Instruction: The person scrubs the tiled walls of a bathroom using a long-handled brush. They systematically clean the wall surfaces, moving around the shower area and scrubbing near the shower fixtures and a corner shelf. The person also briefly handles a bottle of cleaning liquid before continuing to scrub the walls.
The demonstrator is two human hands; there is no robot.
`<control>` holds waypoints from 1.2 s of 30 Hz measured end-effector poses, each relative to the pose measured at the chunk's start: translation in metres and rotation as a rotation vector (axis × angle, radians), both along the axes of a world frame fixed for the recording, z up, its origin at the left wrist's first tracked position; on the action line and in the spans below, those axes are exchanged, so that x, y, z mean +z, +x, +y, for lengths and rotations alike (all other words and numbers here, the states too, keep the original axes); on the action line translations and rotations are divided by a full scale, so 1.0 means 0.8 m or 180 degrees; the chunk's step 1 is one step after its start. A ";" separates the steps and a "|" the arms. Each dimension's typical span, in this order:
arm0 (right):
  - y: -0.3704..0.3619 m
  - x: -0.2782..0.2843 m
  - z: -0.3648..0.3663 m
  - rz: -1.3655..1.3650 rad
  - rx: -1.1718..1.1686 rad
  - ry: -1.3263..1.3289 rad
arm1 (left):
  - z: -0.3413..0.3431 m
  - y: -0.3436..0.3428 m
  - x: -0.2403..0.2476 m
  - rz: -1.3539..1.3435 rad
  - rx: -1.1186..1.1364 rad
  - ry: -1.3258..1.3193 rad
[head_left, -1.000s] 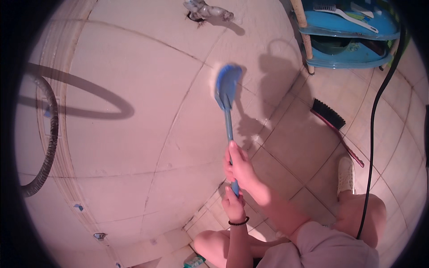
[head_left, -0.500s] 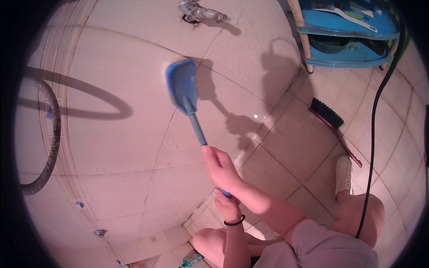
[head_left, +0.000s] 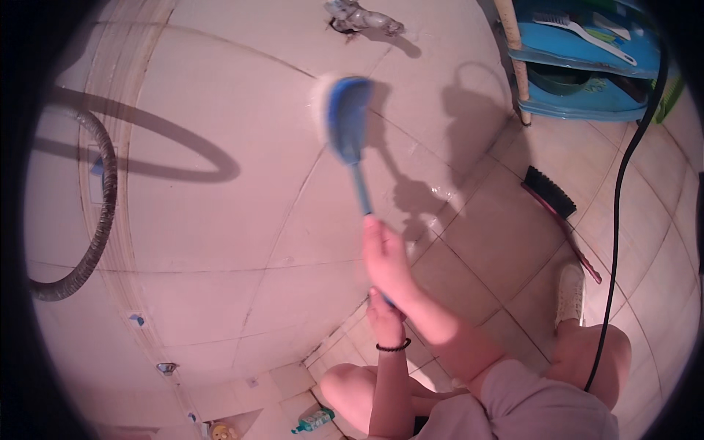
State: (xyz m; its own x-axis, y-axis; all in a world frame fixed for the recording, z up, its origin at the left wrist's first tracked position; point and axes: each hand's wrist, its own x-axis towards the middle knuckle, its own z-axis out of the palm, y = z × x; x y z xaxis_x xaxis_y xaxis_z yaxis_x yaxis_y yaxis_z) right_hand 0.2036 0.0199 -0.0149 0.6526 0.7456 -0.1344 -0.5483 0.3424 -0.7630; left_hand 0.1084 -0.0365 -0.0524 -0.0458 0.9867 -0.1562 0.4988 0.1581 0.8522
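A long-handled scrub brush with a blue back and pale bristles is held against the light tiled wall, its head slightly blurred. Higher on the handle, my right hand is closed around it. Below it, my left hand, with a dark beaded bracelet on the wrist, grips the lower end of the same handle. My right forearm crosses in from the lower right and partly hides that end. The brush and hands cast a shadow on the wall beside them.
A metal tap juts from the wall above the brush. A ribbed hose loops at the left. On the tiled floor lies a red-handled black brush, near a blue shelf rack. A black cable hangs at the right; a green bottle lies low.
The brush head has moved up and to the right along the wall, closer to the tap, with both hands following on the handle. The whole view has also shifted slightly.
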 end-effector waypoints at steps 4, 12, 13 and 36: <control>-0.031 -0.040 0.001 -0.0406 -0.0121 -0.0542 | 0.001 -0.032 -0.083 -0.1621 0.0521 -0.0010; -0.057 -0.060 -0.031 -0.1693 0.0527 -0.0859 | -0.007 -0.071 -0.180 -0.3187 -0.0003 -0.0431; -0.030 -0.046 -0.019 -0.1433 0.0162 -0.0759 | 0.008 -0.048 -0.163 -0.2756 0.0012 -0.0228; -0.107 -0.016 -0.005 -0.2784 0.1176 -0.0174 | 0.025 -0.103 -0.186 -0.5421 -0.1821 -0.0586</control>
